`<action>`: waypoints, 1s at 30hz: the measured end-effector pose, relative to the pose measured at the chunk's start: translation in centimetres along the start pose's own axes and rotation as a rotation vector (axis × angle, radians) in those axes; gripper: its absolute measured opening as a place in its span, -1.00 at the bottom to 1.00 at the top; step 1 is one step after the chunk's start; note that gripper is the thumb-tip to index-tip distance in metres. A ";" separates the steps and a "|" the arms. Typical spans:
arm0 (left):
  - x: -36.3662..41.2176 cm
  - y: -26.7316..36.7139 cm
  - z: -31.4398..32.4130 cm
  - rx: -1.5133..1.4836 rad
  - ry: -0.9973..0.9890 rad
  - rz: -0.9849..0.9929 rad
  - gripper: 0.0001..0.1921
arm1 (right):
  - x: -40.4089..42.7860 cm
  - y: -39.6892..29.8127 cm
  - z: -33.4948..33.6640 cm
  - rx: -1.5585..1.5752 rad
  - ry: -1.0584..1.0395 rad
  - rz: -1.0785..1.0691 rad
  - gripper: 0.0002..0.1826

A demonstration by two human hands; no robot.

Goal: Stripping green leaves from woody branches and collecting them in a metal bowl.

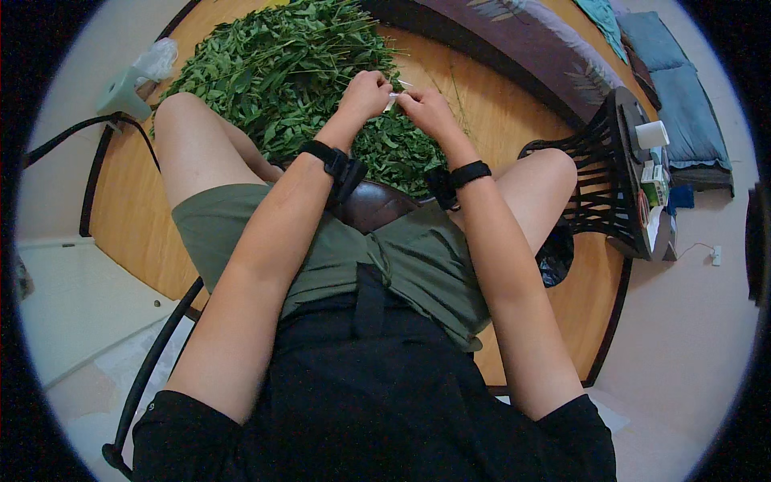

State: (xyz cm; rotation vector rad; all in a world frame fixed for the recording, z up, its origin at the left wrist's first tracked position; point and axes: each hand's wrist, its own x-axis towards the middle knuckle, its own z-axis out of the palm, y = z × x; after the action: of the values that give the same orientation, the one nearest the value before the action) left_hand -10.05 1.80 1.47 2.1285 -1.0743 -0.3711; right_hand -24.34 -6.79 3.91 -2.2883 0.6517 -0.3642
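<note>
In front of me, above the near part of a heap of cut leafy green stems (289, 78), my two hands are close together. The fingers of my left hand (364, 95) pinch a small, thin white piece (393, 95). From the other side, my right hand (427, 111) grips the same piece between thumb and fingers. Its material is too small to make out, and the fingers cover part of it. Loose green leaves (400, 150) lie below the hands, nearer my lap. Both wrists wear black straps with a dark device on them.
Between my thighs is a dark brown leather-like seat (376, 205). A round dark side table (629, 150) at right bears a white paper roll (652, 135) and small boxes. Beneath hangs a black plastic bag (555, 256). A pale green plastic container (123, 93) stands at left on the wooden floor (132, 199).
</note>
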 end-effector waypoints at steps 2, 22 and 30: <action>-0.1 0.2 -0.1 0.006 0.003 -0.003 -0.73 | 0.1 0.1 0.0 0.041 -0.035 0.015 -0.63; 0.9 -2.2 -2.1 -0.047 0.089 -0.055 -0.72 | -1.3 0.4 -4.3 0.211 -0.366 0.302 -0.69; 0.3 -1.3 -2.4 -0.081 0.011 -0.073 -0.62 | -1.3 3.4 -2.3 -0.080 -0.278 0.471 -0.64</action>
State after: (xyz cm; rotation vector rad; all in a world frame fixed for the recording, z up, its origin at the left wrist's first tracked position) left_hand -7.85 3.22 2.25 2.0992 -0.9607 -0.4296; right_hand -27.62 -9.48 3.07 -2.1171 1.0373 0.2029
